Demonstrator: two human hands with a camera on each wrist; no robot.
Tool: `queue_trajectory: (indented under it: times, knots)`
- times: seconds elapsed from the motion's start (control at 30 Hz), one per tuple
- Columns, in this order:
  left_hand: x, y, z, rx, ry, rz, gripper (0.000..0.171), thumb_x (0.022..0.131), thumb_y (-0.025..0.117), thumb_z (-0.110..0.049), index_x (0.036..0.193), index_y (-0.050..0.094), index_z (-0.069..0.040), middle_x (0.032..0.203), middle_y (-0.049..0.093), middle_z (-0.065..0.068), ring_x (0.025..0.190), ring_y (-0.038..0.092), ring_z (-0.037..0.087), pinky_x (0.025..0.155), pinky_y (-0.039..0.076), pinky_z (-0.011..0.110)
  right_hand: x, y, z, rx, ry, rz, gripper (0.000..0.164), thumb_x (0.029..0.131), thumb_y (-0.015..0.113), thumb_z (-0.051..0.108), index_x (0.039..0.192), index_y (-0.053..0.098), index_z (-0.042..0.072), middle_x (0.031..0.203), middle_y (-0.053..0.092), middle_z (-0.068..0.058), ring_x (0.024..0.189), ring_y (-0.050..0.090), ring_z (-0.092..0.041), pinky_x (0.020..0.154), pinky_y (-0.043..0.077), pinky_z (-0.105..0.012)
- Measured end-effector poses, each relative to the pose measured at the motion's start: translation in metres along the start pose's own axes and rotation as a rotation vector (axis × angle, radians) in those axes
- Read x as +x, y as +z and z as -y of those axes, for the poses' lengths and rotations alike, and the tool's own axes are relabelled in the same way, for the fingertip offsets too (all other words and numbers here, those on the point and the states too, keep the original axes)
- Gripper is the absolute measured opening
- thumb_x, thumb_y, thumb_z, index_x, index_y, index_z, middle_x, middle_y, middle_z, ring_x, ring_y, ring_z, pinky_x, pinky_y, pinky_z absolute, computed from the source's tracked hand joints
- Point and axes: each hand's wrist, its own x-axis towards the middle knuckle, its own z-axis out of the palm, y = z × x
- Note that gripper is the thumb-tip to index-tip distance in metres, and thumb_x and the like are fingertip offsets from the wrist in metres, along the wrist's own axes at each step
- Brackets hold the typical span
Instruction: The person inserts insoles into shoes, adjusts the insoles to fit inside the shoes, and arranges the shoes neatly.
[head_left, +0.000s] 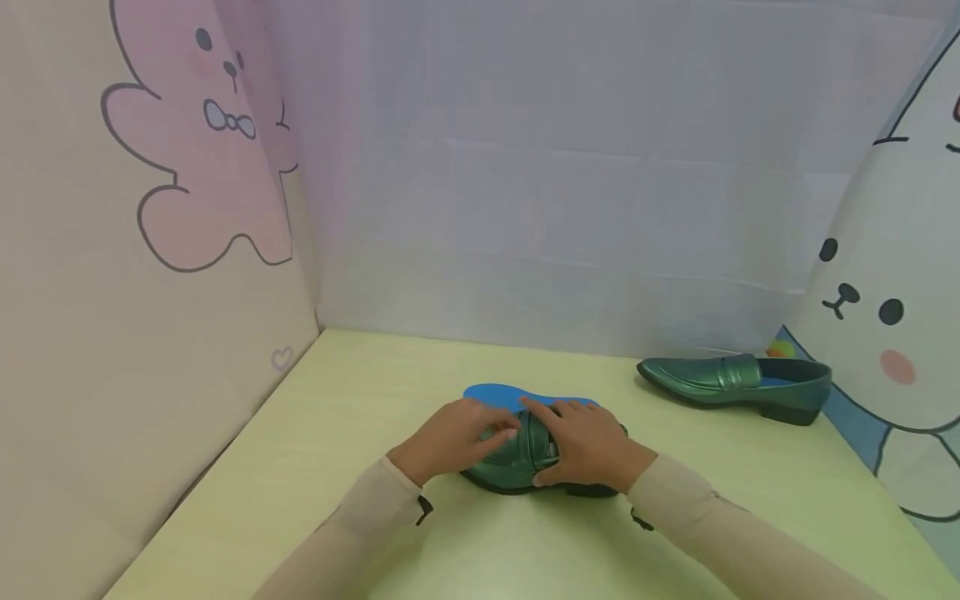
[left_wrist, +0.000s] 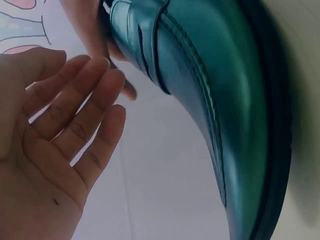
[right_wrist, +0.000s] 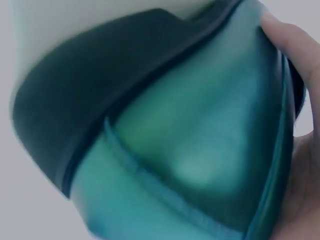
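A shiny green loafer (head_left: 513,477) lies sideways on the table, toe to the left, in the head view. My right hand (head_left: 588,442) grips it around the opening, thumb on the near side and fingers over the far side. In the right wrist view the loafer's heel end (right_wrist: 190,125) and dark heel block (right_wrist: 100,85) fill most of the picture. My left hand (head_left: 457,437) hovers by the toe; the left wrist view shows its palm (left_wrist: 55,145) with loosely bent fingers holding nothing, beside the loafer's upper (left_wrist: 235,95). A blue insole (head_left: 491,394) shows just behind the shoe.
A second green loafer (head_left: 697,379), blue inside, stands at the back right of the pale yellow table (head_left: 375,367). A white curtain (head_left: 525,208) closes off the back, and printed sheets with cartoon animals hang at the left and right.
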Motion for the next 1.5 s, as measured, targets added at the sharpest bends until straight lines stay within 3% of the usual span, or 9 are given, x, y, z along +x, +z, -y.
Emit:
queue_trajectory:
  times: [0.13, 0.3, 0.53, 0.67, 0.77, 0.9, 1.17, 1.37, 1.5]
  knots:
    - [0.009, 0.012, -0.002, 0.018, -0.092, 0.066, 0.05, 0.095, 0.045, -0.052, 0.132, 0.051, -0.02, 0.126, 0.054, -0.006, 0.112, 0.051, 0.009, 0.087, 0.044, 0.028, -0.011, -0.006, -0.016, 0.016, 0.031, 0.005, 0.107, 0.066, 0.058, 0.08, 0.148, 0.025, 0.021, 0.126, 0.054, -0.006, 0.11, 0.052, -0.026, 0.086, 0.043, -0.05]
    - [0.013, 0.024, -0.003, 0.096, -0.213, 0.173, 0.09, 0.078, 0.047, -0.075, 0.147, 0.027, -0.02, 0.147, 0.033, 0.001, 0.129, 0.035, 0.019, 0.096, 0.039, 0.037, -0.027, -0.009, -0.038, 0.106, 0.103, 0.035, 0.107, 0.064, 0.055, 0.083, 0.145, 0.034, 0.016, 0.127, 0.053, -0.009, 0.11, 0.052, -0.029, 0.084, 0.044, -0.049]
    - [0.014, 0.028, 0.004, 0.096, -0.288, 0.254, 0.111, 0.067, 0.062, -0.074, 0.15, 0.017, -0.015, 0.152, 0.023, 0.003, 0.134, 0.027, 0.02, 0.1, 0.035, 0.038, -0.037, 0.001, -0.055, 0.366, 0.233, 0.133, 0.102, 0.063, 0.062, 0.078, 0.14, 0.04, 0.015, 0.128, 0.053, -0.006, 0.112, 0.052, -0.027, 0.085, 0.045, -0.048]
    - [0.012, 0.03, 0.008, 0.067, -0.329, 0.292, 0.114, 0.065, 0.067, -0.07, 0.149, 0.018, -0.011, 0.151, 0.026, 0.003, 0.133, 0.029, 0.022, 0.1, 0.035, 0.038, -0.042, 0.007, -0.06, 0.484, 0.243, 0.129, 0.098, 0.064, 0.067, 0.072, 0.138, 0.043, 0.011, 0.125, 0.054, -0.008, 0.11, 0.053, -0.026, 0.086, 0.044, -0.049]
    - [0.012, 0.03, 0.009, 0.048, -0.361, 0.307, 0.111, 0.065, 0.068, -0.068, 0.148, 0.022, -0.011, 0.148, 0.033, 0.003, 0.13, 0.035, 0.022, 0.098, 0.038, 0.038, -0.044, 0.011, -0.062, 0.545, 0.252, 0.118, 0.097, 0.065, 0.069, 0.068, 0.138, 0.042, 0.009, 0.088, 0.063, -0.004, 0.077, 0.057, -0.017, 0.081, 0.045, -0.045]
    - [0.013, 0.027, 0.013, 0.048, -0.375, 0.306, 0.108, 0.064, 0.066, -0.071, 0.147, 0.028, -0.013, 0.142, 0.041, 0.002, 0.125, 0.042, 0.021, 0.094, 0.041, 0.039, -0.045, 0.014, -0.063, 0.57, 0.255, 0.087, 0.096, 0.068, 0.07, 0.065, 0.137, 0.043, 0.005, 0.045, 0.031, 0.006, 0.044, 0.024, -0.009, 0.065, 0.041, -0.036]
    - [0.013, 0.023, 0.019, 0.067, -0.366, 0.309, 0.107, 0.064, 0.065, -0.073, 0.146, 0.029, -0.015, 0.135, 0.048, 0.001, 0.119, 0.047, 0.021, 0.089, 0.044, 0.038, -0.045, 0.016, -0.059, 0.561, 0.271, 0.043, 0.096, 0.066, 0.068, 0.069, 0.136, 0.045, 0.007, 0.044, 0.026, 0.009, 0.042, 0.018, -0.009, 0.065, 0.039, -0.035]
    - [0.017, 0.021, 0.016, -0.024, -0.395, 0.36, 0.105, 0.067, 0.065, -0.069, 0.148, 0.025, -0.015, 0.145, 0.037, 0.001, 0.129, 0.037, 0.02, 0.097, 0.038, 0.038, -0.047, 0.018, -0.061, 0.542, 0.274, 0.036, 0.098, 0.065, 0.067, 0.071, 0.136, 0.045, 0.007, 0.042, 0.035, 0.006, 0.042, 0.021, -0.008, 0.077, 0.044, -0.041]
    - [0.029, 0.023, 0.01, -0.088, -0.417, 0.324, 0.089, 0.08, 0.051, -0.069, 0.146, 0.03, -0.012, 0.144, 0.038, 0.004, 0.128, 0.038, 0.021, 0.098, 0.036, 0.039, -0.052, 0.019, -0.062, 0.534, 0.287, 0.035, 0.098, 0.066, 0.066, 0.071, 0.136, 0.045, 0.007, 0.058, 0.054, -0.001, 0.056, 0.046, -0.01, 0.084, 0.044, -0.047]
